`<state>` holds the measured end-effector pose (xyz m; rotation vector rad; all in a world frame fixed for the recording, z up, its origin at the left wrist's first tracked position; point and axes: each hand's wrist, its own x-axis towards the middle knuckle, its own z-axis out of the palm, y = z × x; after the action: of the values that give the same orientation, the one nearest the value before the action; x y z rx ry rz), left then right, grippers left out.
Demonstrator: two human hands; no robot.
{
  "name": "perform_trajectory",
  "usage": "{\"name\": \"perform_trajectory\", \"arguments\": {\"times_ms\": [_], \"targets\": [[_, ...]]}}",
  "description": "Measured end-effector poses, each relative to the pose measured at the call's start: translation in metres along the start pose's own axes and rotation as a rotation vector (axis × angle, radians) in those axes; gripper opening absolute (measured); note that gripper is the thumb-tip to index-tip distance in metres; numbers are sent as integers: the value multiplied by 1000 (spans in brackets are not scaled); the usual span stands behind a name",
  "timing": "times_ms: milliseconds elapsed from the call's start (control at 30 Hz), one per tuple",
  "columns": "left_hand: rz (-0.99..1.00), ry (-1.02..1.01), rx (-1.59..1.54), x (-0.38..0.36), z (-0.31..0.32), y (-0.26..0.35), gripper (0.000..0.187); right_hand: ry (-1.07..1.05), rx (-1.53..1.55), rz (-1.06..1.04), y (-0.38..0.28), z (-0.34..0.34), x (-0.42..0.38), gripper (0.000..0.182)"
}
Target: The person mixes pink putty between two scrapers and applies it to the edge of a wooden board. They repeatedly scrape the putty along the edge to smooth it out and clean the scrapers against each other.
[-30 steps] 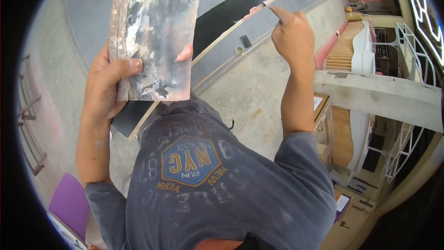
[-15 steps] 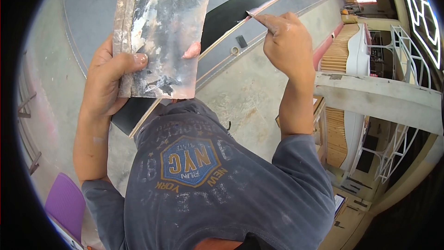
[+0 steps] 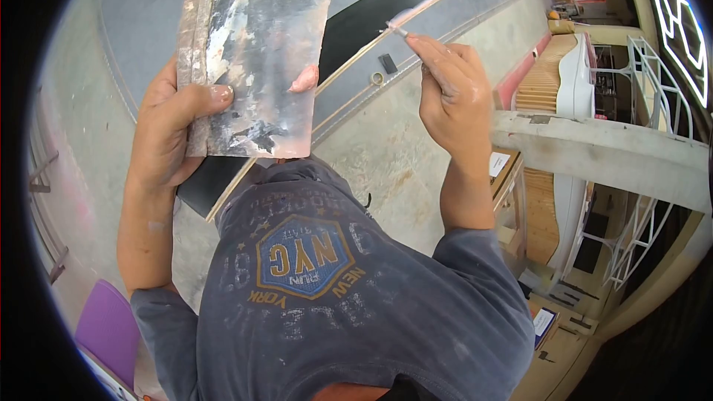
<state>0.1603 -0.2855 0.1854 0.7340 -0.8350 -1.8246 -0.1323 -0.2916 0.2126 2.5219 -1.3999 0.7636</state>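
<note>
My left hand (image 3: 165,119) grips a flat rectangular board (image 3: 260,44) smeared with grey, black, white and pink, its thumb across the near face. A lump of pink putty (image 3: 304,79) clings to that board's right edge. In my right hand (image 3: 457,93), thumb and fingers pinch a small thin scraper (image 3: 398,29), mostly hidden by the fingers. Its tip is right at the pale edge of a long black panel (image 3: 360,30). A pinkish-white smear (image 3: 431,4) runs along the far part of that edge.
Beside the panel, a roll of tape (image 3: 377,79) and a dark block (image 3: 387,64) lie on a grey sheet (image 3: 475,18). To the right stand a pale beam (image 3: 594,145), cardboard boxes (image 3: 506,171) and slatted wooden pieces (image 3: 548,78). A purple chair back (image 3: 108,330) is at lower left.
My right hand has shifted slightly left and down along the panel edge and turned, so more of the scraper shows. The left hand and its board have moved a little left.
</note>
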Motion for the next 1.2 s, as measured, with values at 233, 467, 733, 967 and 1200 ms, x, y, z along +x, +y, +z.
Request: {"name": "perform_trajectory", "arguments": {"times_ms": [233,467,733,967,1200], "targets": [[1,-6,-5,1,1,-1,54,172,-167,-75,10,44,-32,44],[-15,-19,-20,1,0,0,55,126,-204,64,17,1,-9,37],[-5,2,4,-2,0,0,56,-136,-439,308,45,3,33,40],[-57,-4,-65,-1,-1,3,53,-197,-341,228,19,-1,34,42],[-9,-18,-14,2,0,1,55,-182,-236,127,-11,-5,32,39]]}}
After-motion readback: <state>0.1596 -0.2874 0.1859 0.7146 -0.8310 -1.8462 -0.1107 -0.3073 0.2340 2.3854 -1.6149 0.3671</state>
